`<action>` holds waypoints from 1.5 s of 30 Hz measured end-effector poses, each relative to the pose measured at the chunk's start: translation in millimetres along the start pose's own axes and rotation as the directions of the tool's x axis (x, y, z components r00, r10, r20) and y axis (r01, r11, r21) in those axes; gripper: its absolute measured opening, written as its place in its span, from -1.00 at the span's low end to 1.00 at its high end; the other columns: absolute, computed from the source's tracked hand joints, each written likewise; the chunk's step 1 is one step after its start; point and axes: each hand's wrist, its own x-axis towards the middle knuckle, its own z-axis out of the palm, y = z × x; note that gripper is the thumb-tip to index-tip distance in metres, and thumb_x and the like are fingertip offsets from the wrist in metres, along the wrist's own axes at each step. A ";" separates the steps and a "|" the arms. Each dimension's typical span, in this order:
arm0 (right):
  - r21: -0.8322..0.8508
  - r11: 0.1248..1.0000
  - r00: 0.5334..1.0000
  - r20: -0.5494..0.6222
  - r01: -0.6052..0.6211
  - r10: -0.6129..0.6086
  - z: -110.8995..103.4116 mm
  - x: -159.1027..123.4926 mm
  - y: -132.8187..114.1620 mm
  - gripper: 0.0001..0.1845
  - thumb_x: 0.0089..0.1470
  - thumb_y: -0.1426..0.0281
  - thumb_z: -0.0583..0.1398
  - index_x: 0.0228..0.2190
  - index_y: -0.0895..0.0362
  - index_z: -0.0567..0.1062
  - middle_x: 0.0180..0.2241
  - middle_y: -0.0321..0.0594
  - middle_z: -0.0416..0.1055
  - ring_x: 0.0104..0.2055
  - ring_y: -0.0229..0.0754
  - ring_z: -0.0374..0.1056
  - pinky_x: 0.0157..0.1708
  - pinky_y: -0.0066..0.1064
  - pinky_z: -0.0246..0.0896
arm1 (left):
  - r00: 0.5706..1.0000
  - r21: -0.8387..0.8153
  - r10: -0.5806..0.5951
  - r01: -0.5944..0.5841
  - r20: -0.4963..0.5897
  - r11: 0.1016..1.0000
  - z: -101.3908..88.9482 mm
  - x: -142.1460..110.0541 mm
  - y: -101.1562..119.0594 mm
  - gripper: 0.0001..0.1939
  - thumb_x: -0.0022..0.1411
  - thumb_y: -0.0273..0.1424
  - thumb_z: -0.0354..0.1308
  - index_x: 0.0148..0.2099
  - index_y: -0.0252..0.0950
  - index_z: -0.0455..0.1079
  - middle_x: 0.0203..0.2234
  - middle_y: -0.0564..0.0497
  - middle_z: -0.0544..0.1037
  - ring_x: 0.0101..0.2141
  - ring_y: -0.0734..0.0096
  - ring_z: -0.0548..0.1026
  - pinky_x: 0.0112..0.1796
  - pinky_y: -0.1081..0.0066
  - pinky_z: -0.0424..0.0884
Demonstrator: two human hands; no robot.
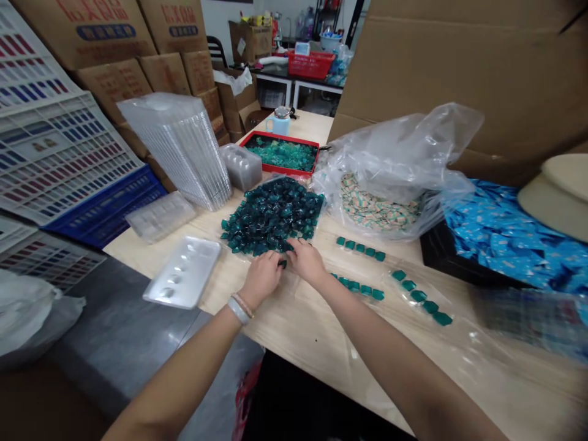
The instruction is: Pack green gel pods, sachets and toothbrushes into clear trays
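A heap of dark green, glossy gem-shaped pieces (pixel 275 211) lies on clear plastic on the table. At its near edge, my left hand (pixel 263 274) is closed, with a single green gem-shaped piece (pixel 282 264) at its fingertips. Close beside it, my right hand (pixel 307 258) reaches to the heap's front edge, fingers pinched together; what they hold among the pieces is hidden. To the right, clear strips hold green pieces in rows: a back row (pixel 361 249), a front row (pixel 358 287) partly behind my right forearm, and a slanting row (pixel 418 296).
Left of the heap are a clear moulded tray (pixel 184 272), another tray (pixel 160 217) and a tall tray stack (pixel 184 147). Behind stand a red-rimmed tray (pixel 281 153) and a blue mug (pixel 280 122). A plastic bag (pixel 381 202) and blue packets (pixel 514 233) lie right.
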 end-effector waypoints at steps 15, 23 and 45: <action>0.633 0.773 0.998 -0.067 0.037 0.007 -4.7 -42.5 -5.4 -0.81 -0.08 0.48 0.03 -0.39 0.14 0.41 -0.49 -0.27 0.39 -0.48 -0.28 0.30 -0.45 -0.45 0.19 | 0.998 -0.458 -0.037 0.008 -0.056 0.889 -3.0 -8.8 17.8 -0.76 0.17 -0.43 -0.11 -0.28 -0.33 0.39 -0.47 -0.04 0.45 -0.41 0.39 0.39 -0.35 0.39 0.32; 0.955 0.226 0.958 0.130 -0.190 0.255 -12.1 -46.9 -3.5 -0.84 -0.14 0.30 0.16 -0.46 0.14 0.39 -0.58 -0.33 0.35 -0.52 -0.30 0.28 -0.44 -0.41 0.21 | 0.989 -0.301 0.085 -0.117 -0.119 0.946 -10.7 3.3 30.9 -0.80 0.16 -0.52 -0.09 -0.24 -0.30 0.34 -0.38 -0.02 0.44 -0.36 0.42 0.39 -0.31 0.44 0.30; 0.440 0.881 0.983 0.019 -0.171 0.182 -74.9 -220.6 82.6 -0.83 -0.02 0.44 0.08 -0.32 0.12 0.41 -0.40 -0.20 0.37 -0.37 -0.23 0.30 -0.36 -0.38 0.24 | 0.996 0.360 0.036 -0.002 -0.087 0.933 -16.7 135.4 -10.0 -0.66 0.11 -0.37 -0.09 -0.09 -0.37 0.30 -0.22 -0.24 0.38 -0.12 -0.03 0.19 -0.18 0.13 0.10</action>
